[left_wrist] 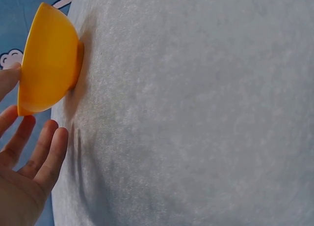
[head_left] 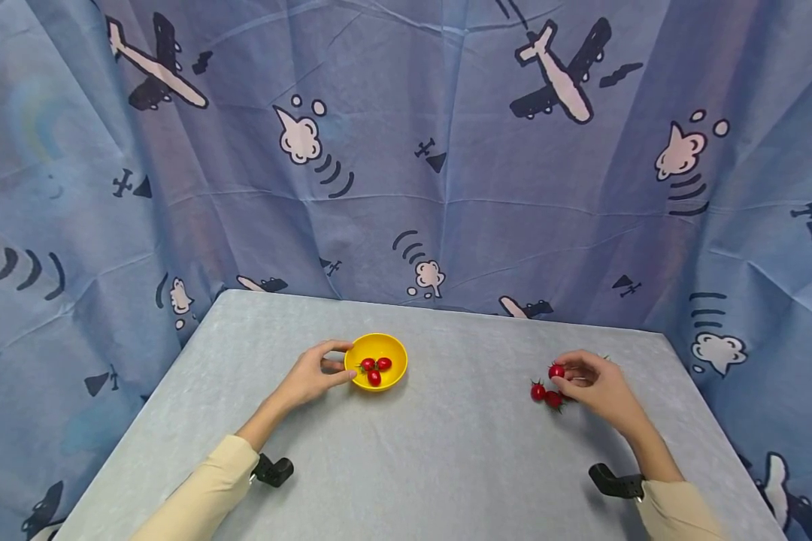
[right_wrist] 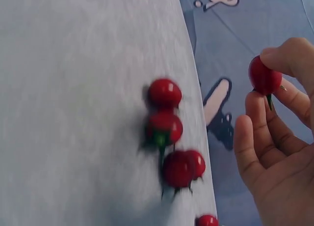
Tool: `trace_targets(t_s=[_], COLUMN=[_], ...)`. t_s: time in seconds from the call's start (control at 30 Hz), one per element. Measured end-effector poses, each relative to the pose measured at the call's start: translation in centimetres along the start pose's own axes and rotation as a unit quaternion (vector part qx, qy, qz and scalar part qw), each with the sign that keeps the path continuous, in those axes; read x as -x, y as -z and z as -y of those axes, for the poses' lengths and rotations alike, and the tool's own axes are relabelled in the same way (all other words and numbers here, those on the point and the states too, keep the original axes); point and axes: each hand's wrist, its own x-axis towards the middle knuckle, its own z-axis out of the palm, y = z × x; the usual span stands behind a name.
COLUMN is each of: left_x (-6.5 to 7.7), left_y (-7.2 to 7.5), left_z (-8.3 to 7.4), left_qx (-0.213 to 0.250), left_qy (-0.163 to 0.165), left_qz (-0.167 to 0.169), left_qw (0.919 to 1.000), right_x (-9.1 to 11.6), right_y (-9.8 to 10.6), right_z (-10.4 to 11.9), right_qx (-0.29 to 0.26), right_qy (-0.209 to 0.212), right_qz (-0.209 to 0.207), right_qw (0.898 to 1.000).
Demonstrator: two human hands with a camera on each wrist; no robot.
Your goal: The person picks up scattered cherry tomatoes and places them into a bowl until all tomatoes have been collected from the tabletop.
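Observation:
A yellow bowl [head_left: 395,379] stands on the table, with three red cherry tomatoes [head_left: 374,378] in it. My left hand [head_left: 314,373] holds the bowl's left side, thumb and index finger at the rim; in the left wrist view the other fingers [left_wrist: 55,155] extend beneath the rim, off the bowl. Over on the right, my right hand [head_left: 598,387] pinches one cherry tomato [right_wrist: 265,74] between thumb and fingertips, its green stem pointing down in the right wrist view. Below and beside that hand lie several more cherry tomatoes [right_wrist: 165,94], partly hidden by it in the head view.
A pale grey cloth covers the table [head_left: 446,451], whose far edge meets a blue curtain [head_left: 379,225] printed with planes and clouds. Each wrist wears a black strap mount, the left mount [head_left: 274,471] and the right mount [head_left: 616,482] both just above the tabletop.

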Motion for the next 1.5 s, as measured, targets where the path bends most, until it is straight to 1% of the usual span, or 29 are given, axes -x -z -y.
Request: trace_targets(t_s=[0.2,0.33,0.57,0.73,1.1,1.3,1.5], left_x=[0.1,0.1,0.1,0.1,0.2,0.2,0.1], left_y=[0.0,0.0,-0.1,-0.1,0.0,0.1,0.0], left_z=[0.0,-0.1,0.0,-0.1,-0.2,-0.2,-0.1], left_qx=[0.001,0.001,0.005,0.003,-0.002,-0.002,-0.001], left_qy=[0.002,0.006,0.0,0.003,0.006,0.008,-0.003], left_qz=[0.0,-0.002,-0.001,-0.003,-0.006,-0.007,-0.002], left_qw=[1.0,1.0,1.0,1.0,1.0,0.9999,1.0], right_x=[-1.7,-2.7,-4.2,-5.2,-6.8,-7.5,-8.1], right_y=[-2.1,-3.7,-6.3,-8.1,-12.0,-14.3,-16.4], right_z=[1.3,2.0,3.0,4.1,6.6,7.7,8.1], right_qx=[-0.041,-0.06,-0.081,-0.108,-0.126,-0.15,-0.191], right_qy=[0.012,0.018,0.032,0.044,0.04,0.053,0.065], right_qz=[0.011,0.02,0.027,0.039,0.055,0.071,0.079], right_qw=[0.999,0.998,0.996,0.992,0.99,0.985,0.976])
